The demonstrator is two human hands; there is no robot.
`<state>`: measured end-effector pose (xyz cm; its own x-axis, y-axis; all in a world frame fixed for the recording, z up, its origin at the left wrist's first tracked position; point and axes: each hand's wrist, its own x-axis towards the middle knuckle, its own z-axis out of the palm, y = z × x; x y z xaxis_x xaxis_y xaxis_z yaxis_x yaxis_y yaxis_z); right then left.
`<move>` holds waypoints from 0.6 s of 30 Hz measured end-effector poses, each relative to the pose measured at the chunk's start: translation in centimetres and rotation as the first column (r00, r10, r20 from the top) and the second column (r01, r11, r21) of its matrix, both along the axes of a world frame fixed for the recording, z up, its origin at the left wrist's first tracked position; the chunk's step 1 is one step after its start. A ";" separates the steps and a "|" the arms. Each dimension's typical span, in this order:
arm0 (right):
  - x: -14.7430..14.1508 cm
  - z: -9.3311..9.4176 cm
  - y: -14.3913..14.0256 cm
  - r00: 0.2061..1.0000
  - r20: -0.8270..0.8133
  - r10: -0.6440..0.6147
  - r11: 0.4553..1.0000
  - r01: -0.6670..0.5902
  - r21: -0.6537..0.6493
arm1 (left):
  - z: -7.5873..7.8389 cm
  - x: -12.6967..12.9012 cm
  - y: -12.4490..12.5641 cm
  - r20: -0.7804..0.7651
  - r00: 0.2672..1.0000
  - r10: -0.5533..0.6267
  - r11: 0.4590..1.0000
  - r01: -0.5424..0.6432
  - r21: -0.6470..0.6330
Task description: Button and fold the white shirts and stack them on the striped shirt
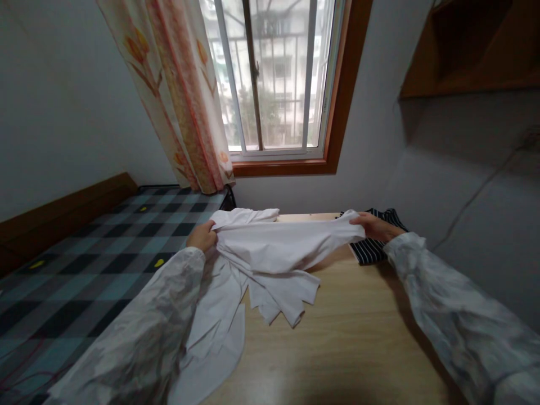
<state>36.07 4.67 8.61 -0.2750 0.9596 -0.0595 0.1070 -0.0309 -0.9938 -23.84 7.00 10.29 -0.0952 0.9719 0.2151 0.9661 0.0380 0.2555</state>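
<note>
A white shirt [270,247] is stretched sideways between my two hands above the wooden table. My left hand [203,235] is closed on its bunched left part. At the other end, my right hand [373,225] pinches a narrow, raised end of the cloth, possibly a sleeve. Loose folds hang down in the middle, and a long part with a curved edge trails over the table's left side. Just behind and below my right hand lies a black-and-white striped cloth [371,253], partly hidden by that hand.
The light wooden table [337,337] is under the shirt. On the left is a bed with a checked cover [105,242]. A flowered curtain [181,101] hangs beside the window [278,84]. A wooden wall shelf [472,56] juts out at upper right, and a cable [476,194] runs down the wall.
</note>
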 end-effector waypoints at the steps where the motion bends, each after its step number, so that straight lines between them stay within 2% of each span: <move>1: 0.3 0.3 0.1 0.999 0.017 -0.043 0.999 0.043 0.006 | 0.3 0.0 -0.1 -0.007 1.000 0.021 1.000 -0.021 0.002; 4: 1.4 1.5 0.3 0.990 0.082 -0.117 0.993 0.115 0.033 | 1.3 -0.1 -0.2 -0.024 0.997 0.068 0.998 -0.068 0.003; 7: 2.8 2.7 0.4 0.963 0.268 -0.044 0.999 0.044 0.008 | 1.9 -0.5 0.0 -0.058 0.996 0.070 0.998 -0.069 0.012; 9: 3.8 3.4 0.2 0.902 0.430 0.030 0.998 -0.005 -0.059 | 2.0 -1.0 0.2 -0.067 0.995 0.077 0.997 -0.076 0.025; 12: 5.2 4.4 -0.2 0.829 0.558 0.048 0.994 0.016 -0.109 | 1.8 -1.5 0.6 -0.070 0.994 0.085 0.996 -0.085 -0.006; 15: 6.3 5.3 -0.7 0.847 0.528 -0.058 0.998 0.059 0.015 | 1.4 -1.8 0.8 -0.032 0.996 0.087 0.995 -0.089 -0.055; 16: 6.7 5.5 -0.8 0.865 0.492 -0.096 0.995 0.073 0.065 | 1.3 -1.8 0.8 0.030 0.995 0.097 0.992 -0.094 -0.079; 18: 7.5 5.9 -1.1 0.900 0.404 -0.165 0.983 0.118 0.139 | 1.3 -1.6 0.8 0.253 0.957 0.144 0.982 -0.106 -0.159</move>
<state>43.60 3.53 14.54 -0.1088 0.9936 -0.0318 0.5102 0.0283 -0.8596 -25.45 7.79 11.55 -0.2521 0.9673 0.0267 0.8511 0.2085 0.4819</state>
